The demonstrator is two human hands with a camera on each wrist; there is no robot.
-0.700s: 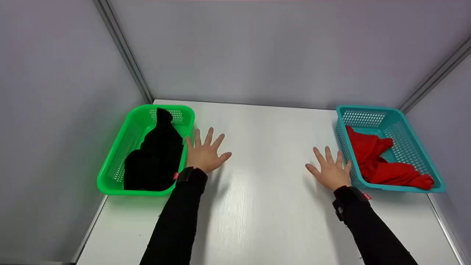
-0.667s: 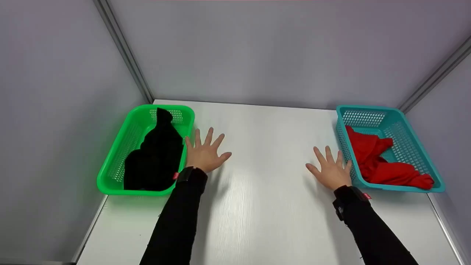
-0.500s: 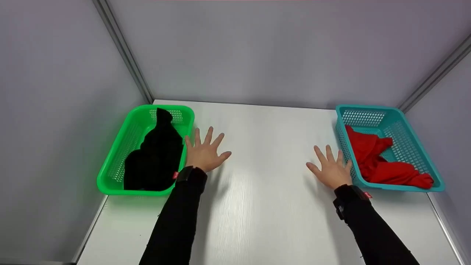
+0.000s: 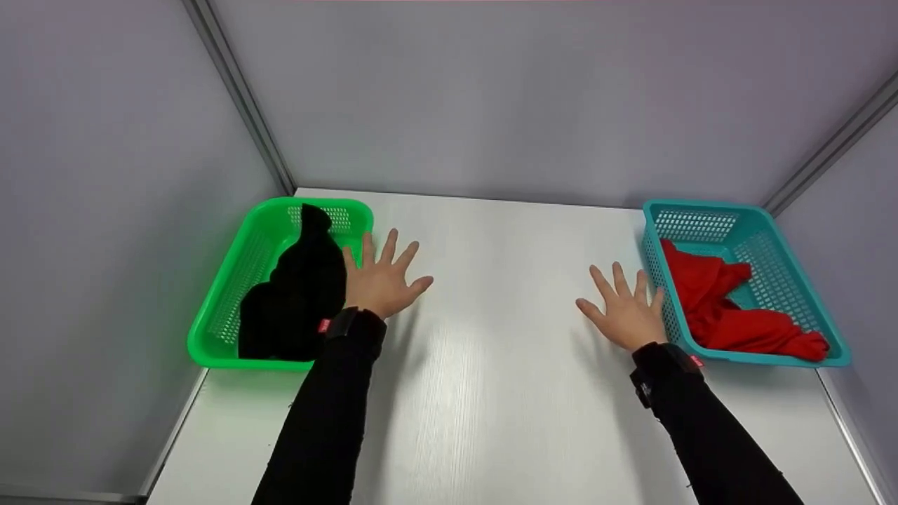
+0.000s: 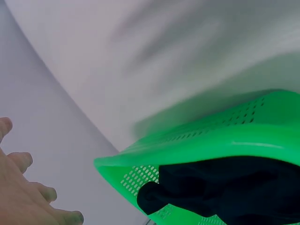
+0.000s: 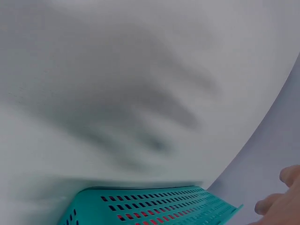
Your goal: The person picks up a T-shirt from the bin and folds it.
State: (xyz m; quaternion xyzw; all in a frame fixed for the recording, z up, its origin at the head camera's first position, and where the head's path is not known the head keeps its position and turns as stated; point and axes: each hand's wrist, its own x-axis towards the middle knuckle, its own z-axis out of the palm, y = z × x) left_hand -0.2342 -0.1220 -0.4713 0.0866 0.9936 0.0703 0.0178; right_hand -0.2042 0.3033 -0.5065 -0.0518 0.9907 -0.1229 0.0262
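My left hand (image 4: 380, 282) hovers over the right rim of a green basket (image 4: 217, 294), its fingers spread and nothing in its grasp. A crumpled black cloth (image 4: 295, 294) lies in that basket, its upper end leaning on the far wall. On the other side, my right hand (image 4: 628, 315) is held above the table beside a teal basket (image 4: 789, 270), also with spread fingers and holding nothing. Inside the teal basket is a bunched red cloth (image 4: 729, 315). In the left wrist view the black cloth (image 5: 225, 187) shows past the green rim.
Both baskets stand on a white table (image 4: 491, 337), near its left and right edges. Pale grey panels (image 4: 491, 98) enclose the back and both sides. Shadows of the hands fall on the tabletop.
Both hands have shifted slightly forward and to the left, the left hand now more over the green basket's rim. The baskets and cloths stay where they were.
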